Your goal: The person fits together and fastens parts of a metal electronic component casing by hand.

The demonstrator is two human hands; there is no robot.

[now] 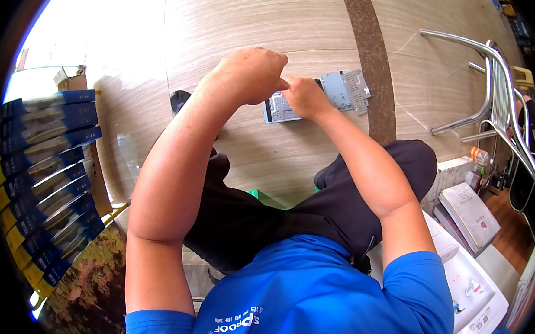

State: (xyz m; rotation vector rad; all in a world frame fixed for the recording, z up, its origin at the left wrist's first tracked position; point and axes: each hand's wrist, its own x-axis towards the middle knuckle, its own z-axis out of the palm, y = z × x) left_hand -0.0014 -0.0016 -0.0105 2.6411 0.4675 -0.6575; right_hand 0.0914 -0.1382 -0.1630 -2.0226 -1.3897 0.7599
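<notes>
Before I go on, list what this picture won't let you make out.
Head view:
- Whether the left hand pinches anything: its own fingers hide it.
- Part of the grey panel: the right hand covers it.
- The rest of the black shoe: hidden behind the left forearm.
- Print on the blue packages: too small.

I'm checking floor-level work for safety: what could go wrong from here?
Two possible risks: the left hand and right hand are bare and close over the grey panel, so a sharp edge, if it has one, might nick a finger. And the panel lies on the floor with no clamp visible, so a push could make it slide.
</notes>
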